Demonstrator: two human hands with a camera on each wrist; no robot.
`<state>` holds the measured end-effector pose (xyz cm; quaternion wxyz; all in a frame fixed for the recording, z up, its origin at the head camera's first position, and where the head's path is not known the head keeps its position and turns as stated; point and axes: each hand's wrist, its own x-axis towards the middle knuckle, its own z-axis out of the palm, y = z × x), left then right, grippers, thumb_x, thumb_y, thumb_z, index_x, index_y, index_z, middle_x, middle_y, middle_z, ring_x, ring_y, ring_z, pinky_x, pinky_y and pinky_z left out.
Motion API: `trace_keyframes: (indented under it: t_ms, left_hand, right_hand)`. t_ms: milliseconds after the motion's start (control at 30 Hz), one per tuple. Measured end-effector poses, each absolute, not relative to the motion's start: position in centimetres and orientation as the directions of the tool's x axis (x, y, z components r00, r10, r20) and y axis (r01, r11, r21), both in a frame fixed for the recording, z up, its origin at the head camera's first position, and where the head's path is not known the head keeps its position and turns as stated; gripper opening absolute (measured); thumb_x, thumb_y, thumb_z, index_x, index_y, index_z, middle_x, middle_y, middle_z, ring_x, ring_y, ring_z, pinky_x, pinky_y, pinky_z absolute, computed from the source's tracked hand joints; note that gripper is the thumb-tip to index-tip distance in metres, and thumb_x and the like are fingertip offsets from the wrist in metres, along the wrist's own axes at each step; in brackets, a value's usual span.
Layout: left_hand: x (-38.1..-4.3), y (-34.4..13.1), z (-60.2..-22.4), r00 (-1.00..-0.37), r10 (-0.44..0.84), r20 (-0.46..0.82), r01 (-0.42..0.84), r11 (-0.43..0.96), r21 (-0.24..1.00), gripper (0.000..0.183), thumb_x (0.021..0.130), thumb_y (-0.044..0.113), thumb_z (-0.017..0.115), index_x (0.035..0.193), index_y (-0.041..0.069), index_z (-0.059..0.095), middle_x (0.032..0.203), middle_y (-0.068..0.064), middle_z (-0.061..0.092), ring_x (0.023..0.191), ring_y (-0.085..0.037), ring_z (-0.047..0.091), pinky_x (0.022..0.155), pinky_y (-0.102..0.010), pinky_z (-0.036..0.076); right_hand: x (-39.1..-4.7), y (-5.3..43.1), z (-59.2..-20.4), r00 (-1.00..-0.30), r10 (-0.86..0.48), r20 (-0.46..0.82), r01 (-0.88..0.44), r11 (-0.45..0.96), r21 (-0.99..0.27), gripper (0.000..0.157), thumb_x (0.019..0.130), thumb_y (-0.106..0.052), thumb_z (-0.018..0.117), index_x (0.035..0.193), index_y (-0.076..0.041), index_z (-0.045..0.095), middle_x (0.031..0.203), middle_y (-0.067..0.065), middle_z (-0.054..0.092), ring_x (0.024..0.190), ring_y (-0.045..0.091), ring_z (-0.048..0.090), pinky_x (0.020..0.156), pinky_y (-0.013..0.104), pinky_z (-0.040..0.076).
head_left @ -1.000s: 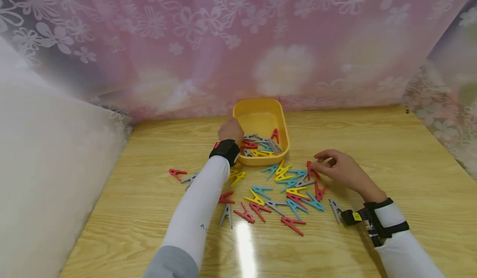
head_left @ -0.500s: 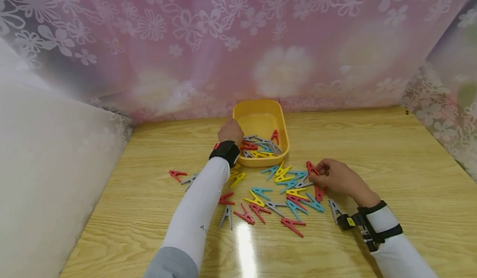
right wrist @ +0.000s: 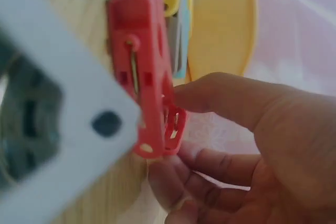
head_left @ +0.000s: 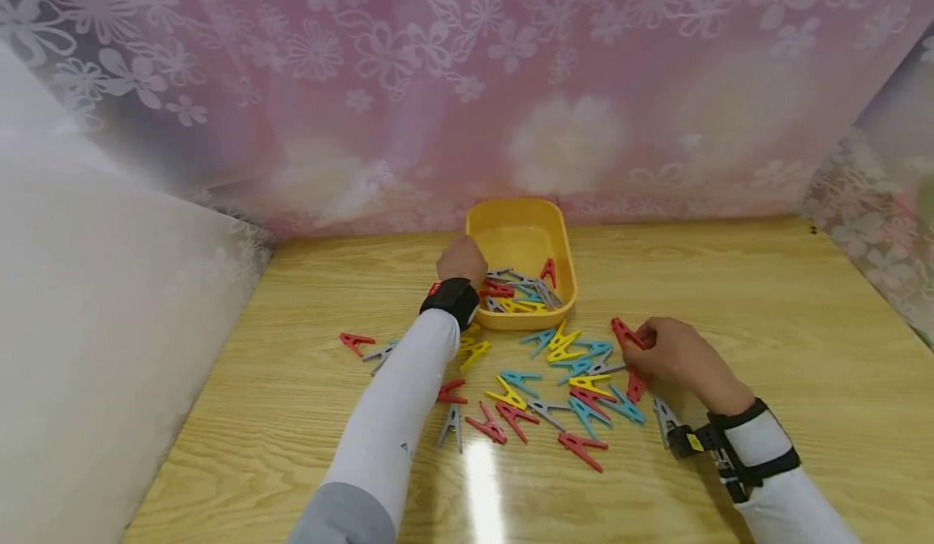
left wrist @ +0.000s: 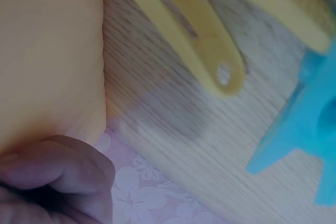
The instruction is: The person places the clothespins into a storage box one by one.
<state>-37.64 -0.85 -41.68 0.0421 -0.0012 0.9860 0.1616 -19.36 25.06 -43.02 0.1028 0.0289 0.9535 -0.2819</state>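
Observation:
My left hand [head_left: 463,260] grips the left wall of a yellow plastic basket [head_left: 569,272]; in the left wrist view its curled fingers [left wrist: 68,171] lie against the yellow wall. Red, grey, blue and yellow clothespins lie inside the basket's near end. To the right of the loose clothespins, my right hand [head_left: 682,361] pinches a red clothespin [head_left: 624,333] between thumb and fingers. Another red clothespin [head_left: 637,385] lies just below that hand. Up close in the right wrist view, red plastic [right wrist: 176,129] shows between the thumb and the fingers.
Many loose clothespins cover the wooden table [head_left: 292,430] before the basket, among them a blue one [head_left: 521,379] and a yellow one [head_left: 508,392]. A grey clothespin [head_left: 664,418] lies near the right wrist camera. A floral cloth [head_left: 409,106] hangs behind the table.
My right hand has come down and closed its fingertips on the red clothespin, which now tilts more to the left. My left hand stays at the basket; the head view has shifted slightly.

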Motion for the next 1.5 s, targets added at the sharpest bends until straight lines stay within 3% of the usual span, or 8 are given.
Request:
trace_keyframes:
  t_ms: [267, 433, 700, 867, 1233, 1500]
  left_hand:
    - [-37.4, 0.1, -41.6, -0.996, 0.025, -0.081, 0.0, 0.956, 0.292, 0.021, 0.097, 0.023, 0.055, 0.106, 0.005, 0.064, 0.09, -0.007, 0.066, 0.077, -0.022, 0.065, 0.069, -0.036, 0.055]
    - [-37.3, 0.6, -41.5, -0.995, 0.024, -0.101, -0.006, 0.958, 0.287, 0.024, 0.096, 0.024, 0.057, 0.111, 0.007, 0.064, 0.093, -0.007, 0.067, 0.079, -0.023, 0.065, 0.071, -0.037, 0.055]
    - [-37.0, 1.7, -42.0, -0.994, 0.04, -0.103, 0.006, 0.951, 0.308, 0.027, 0.097, 0.024, 0.056, 0.116, 0.007, 0.062, 0.095, -0.007, 0.067, 0.081, -0.023, 0.065, 0.069, -0.036, 0.055]
    - [-36.7, 2.1, -41.8, -0.995, 0.039, -0.096, 0.008, 0.952, 0.306, 0.025, 0.097, 0.025, 0.055, 0.113, 0.007, 0.064, 0.092, -0.008, 0.068, 0.079, -0.023, 0.066, 0.066, -0.036, 0.055]
    - [-37.7, 0.8, -42.2, -0.998, 0.022, -0.067, 0.001, 0.956, 0.293, 0.024, 0.096, 0.025, 0.057, 0.112, 0.008, 0.063, 0.089, -0.006, 0.068, 0.076, -0.023, 0.066, 0.068, -0.037, 0.055]
    - [-38.5, -0.9, -42.6, -0.998, 0.014, -0.062, -0.005, 0.956, 0.292, 0.021, 0.096, 0.023, 0.057, 0.108, 0.007, 0.063, 0.087, -0.005, 0.066, 0.073, -0.021, 0.064, 0.065, -0.036, 0.055]
  right_hand:
    - [-19.5, 26.3, -41.4, -0.999, -0.012, -0.038, 0.014, 0.782, -0.623, 0.052, 0.092, -0.037, 0.063, 0.117, 0.008, 0.059, 0.103, 0.021, 0.063, 0.088, 0.033, 0.061, 0.064, 0.038, 0.051]
    - [-21.0, 25.2, -39.5, -0.999, 0.016, 0.052, -0.023, 0.752, -0.659, 0.057, 0.094, -0.045, 0.057, 0.125, 0.003, 0.056, 0.111, 0.021, 0.06, 0.084, 0.029, 0.059, 0.058, 0.034, 0.048]
    - [-23.8, 22.2, -38.4, -0.991, -0.005, 0.132, -0.093, 0.736, -0.67, 0.057, 0.096, -0.039, 0.057, 0.134, 0.002, 0.051, 0.122, 0.021, 0.056, 0.086, 0.029, 0.059, 0.06, 0.034, 0.049]
    - [-24.6, 21.2, -38.6, -0.99, -0.08, 0.115, -0.138, 0.703, -0.698, 0.056, 0.097, -0.033, 0.057, 0.138, 0.002, 0.045, 0.133, 0.022, 0.047, 0.093, 0.031, 0.058, 0.066, 0.036, 0.051]
    - [-23.1, 22.8, -39.2, -0.992, -0.079, 0.095, -0.123, 0.703, -0.7, 0.053, 0.099, -0.041, 0.05, 0.134, -0.001, 0.05, 0.133, 0.021, 0.047, 0.1, 0.034, 0.055, 0.075, 0.046, 0.049]
    - [-20.8, 24.8, -40.0, -0.998, -0.035, 0.058, -0.065, 0.741, -0.668, 0.053, 0.099, -0.04, 0.05, 0.133, 0.001, 0.05, 0.13, 0.023, 0.049, 0.099, 0.034, 0.055, 0.067, 0.038, 0.049]
